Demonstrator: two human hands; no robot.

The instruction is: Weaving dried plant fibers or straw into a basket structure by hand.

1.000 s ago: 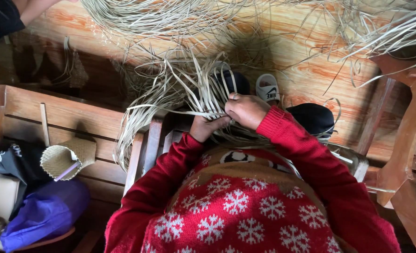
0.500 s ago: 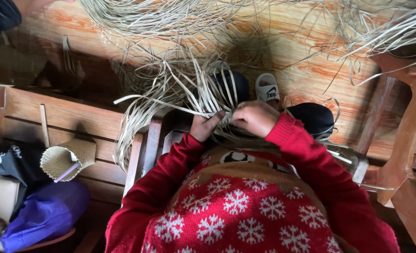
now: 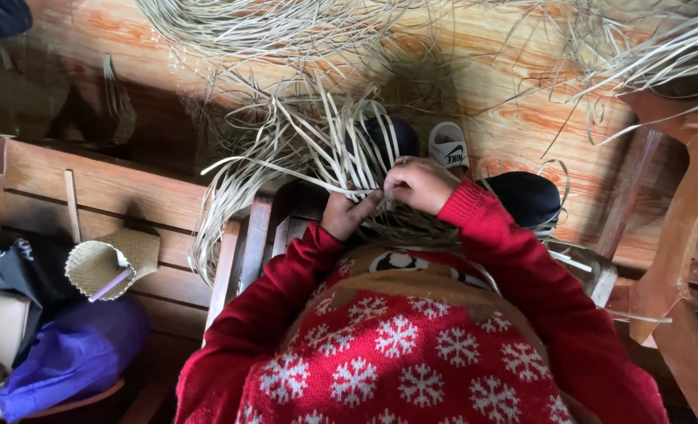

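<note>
Head view: left hand pinches a pale straw strip, grip closed; right hand curls shut on the woven piece in the lap. Mid-weave, likely; next calls for tucking that strip tight.

A home weaving workshop.
Loose straw strips litter the wooden floor; a woven pouch lies on a bench, left.
</note>
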